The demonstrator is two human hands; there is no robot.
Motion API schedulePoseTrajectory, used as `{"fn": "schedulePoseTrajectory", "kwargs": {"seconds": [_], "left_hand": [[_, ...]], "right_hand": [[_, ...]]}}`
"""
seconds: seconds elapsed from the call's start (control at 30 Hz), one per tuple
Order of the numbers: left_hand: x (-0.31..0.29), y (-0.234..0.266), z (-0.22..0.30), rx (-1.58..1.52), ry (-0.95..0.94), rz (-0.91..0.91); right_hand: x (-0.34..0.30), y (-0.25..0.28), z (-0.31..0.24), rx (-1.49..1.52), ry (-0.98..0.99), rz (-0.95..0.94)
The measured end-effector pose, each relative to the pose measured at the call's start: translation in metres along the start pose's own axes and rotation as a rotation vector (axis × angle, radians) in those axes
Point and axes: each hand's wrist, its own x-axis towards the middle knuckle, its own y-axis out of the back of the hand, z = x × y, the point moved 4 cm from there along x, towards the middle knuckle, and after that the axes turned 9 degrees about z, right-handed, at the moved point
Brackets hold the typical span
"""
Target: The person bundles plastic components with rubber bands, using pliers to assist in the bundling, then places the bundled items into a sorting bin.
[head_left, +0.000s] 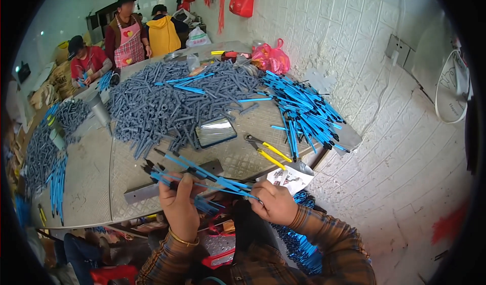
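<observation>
While hands (179,206) (276,203) hold blue sticks (228,185), silvery rods (215,130) in tray (219,142)

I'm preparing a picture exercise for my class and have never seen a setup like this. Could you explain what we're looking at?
There is no machine: a person works with two bare hands. The one picture comes from a wide fisheye camera worn on the head, looking down, so straight edges bend. The left hand and right hand hold thin blue sticks with dark tips. On the table lie a large heap of grey pieces, a pile of similar blue sticks to the right, and pliers with yellow handles. Three other people are at the far side.
</observation>
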Motion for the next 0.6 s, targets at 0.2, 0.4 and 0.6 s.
{"fn": "schedulePoseTrajectory", "kwargs": {"seconds": [0.2,0.4,0.6], "left_hand": [[-0.010,-0.002,0.021,-0.082,0.121,-0.101],[-0.031,0.007,0.026,-0.057,0.432,-0.112],[-0.023,0.038,0.020,-0.185,0.605,-0.484]], "right_hand": [[0.021,0.032,0.099,-0.361,0.202,0.082],[0.052,0.116,0.264,-1.020,-0.476,0.118],[0.040,0.114,0.286,-0.932,-0.613,0.083]]}}
